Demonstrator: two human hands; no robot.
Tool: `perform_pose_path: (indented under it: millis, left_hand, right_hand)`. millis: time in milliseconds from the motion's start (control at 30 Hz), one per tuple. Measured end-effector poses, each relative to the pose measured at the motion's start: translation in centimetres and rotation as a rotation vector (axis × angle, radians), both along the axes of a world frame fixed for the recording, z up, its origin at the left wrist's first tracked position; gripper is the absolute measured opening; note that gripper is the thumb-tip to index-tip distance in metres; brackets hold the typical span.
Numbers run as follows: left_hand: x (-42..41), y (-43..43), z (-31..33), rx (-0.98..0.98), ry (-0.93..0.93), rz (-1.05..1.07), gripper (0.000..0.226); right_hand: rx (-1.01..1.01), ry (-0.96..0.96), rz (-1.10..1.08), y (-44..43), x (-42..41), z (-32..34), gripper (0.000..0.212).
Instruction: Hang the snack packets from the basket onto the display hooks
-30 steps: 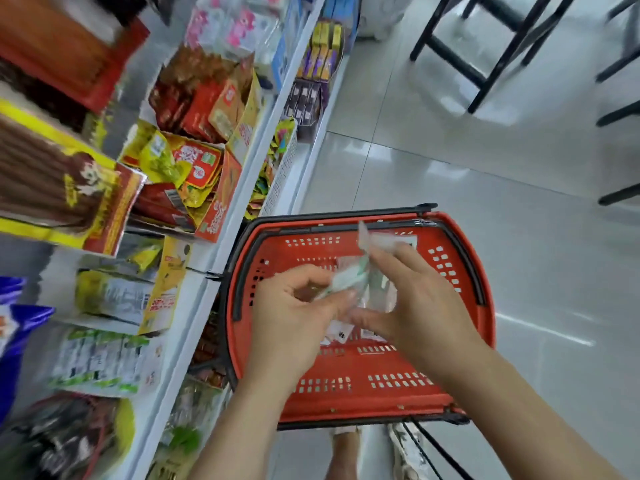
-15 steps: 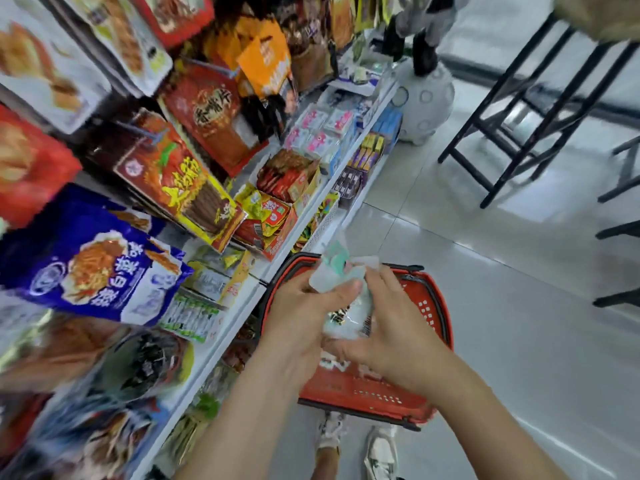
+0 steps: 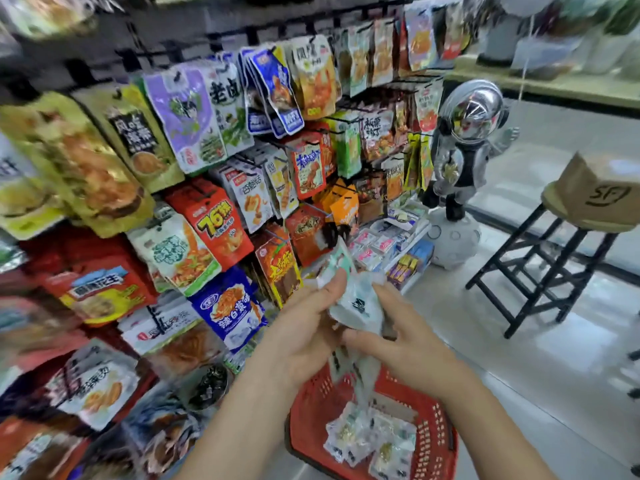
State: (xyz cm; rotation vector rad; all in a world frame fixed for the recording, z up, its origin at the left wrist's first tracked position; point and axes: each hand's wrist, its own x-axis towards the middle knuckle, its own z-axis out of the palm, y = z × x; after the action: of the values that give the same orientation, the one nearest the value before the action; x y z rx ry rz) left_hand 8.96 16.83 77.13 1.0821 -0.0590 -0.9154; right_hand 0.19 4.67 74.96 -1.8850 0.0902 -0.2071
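My left hand and my right hand together hold a small bunch of white-and-green snack packets in front of my chest, above the red basket. The left thumb presses the top of the bunch; the right fingers curl round its lower side. More of the same pale packets lie in the basket on the floor below. The display hooks on the wall rack to the left and ahead are crowded with hanging snack bags.
A low white shelf with small boxes runs under the rack. A silver astronaut figure stands at its far end. A black stool carrying a cardboard box stands on the tiled floor to the right.
The view has swung up from the basket to the hanging rack. Both hands have lifted the bunch of packets out of the basket toward the hooks.
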Motion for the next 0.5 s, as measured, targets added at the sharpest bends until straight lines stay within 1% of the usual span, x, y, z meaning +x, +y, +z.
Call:
perform_pose_path:
  millis: [67, 133, 200, 267, 333, 400, 433, 467, 500]
  left_hand:
    - [0.0, 1.4, 1.6, -0.029, -0.035, 0.046, 0.057]
    - [0.1, 3.0, 2.9, -0.071, -0.067, 0.083, 0.054]
    - [0.4, 4.7, 4.3, -0.116, -0.108, 0.105, 0.047]
    - [1.0, 6.7, 5.3, -0.154, -0.152, 0.134, 0.037]
    - [1.8, 9.0, 6.2, -0.159, -0.196, 0.175, 0.031]
    - [2.6, 11.6, 7.0, -0.115, -0.277, 0.229, 0.028]
    - [2.9, 13.0, 7.4, -0.060, -0.344, 0.262, 0.023]
    - [3.2, 14.4, 7.8, 0.026, -0.446, 0.302, 0.013]
    - [3.4, 15.9, 8.6, 0.113, -0.567, 0.333, 0.006]
  right_hand:
    - [0.091, -0.005, -0.008, 1.1, 0.2, 1.6, 0.051]
    - [0.149, 0.011, -0.063, 2.4, 0.7, 2.7, 0.051]
    - [0.184, -0.010, -0.080, 4.2, 1.5, 4.0, 0.046]
    - [0.205, -0.042, -0.105, 6.3, 2.5, 5.4, 0.032]
    - [0.227, -0.018, -0.198, 8.1, 3.5, 6.5, 0.029]
    - [0.209, 0.014, -0.283, 9.5, 4.3, 7.1, 0.030]
    - [0.180, -0.023, -0.293, 10.3, 5.0, 7.3, 0.038]
    - [0.146, -0.073, -0.278, 11.0, 5.8, 7.6, 0.048]
    - [0.088, -0.111, -0.272, 11.6, 6.5, 8.1, 0.051]
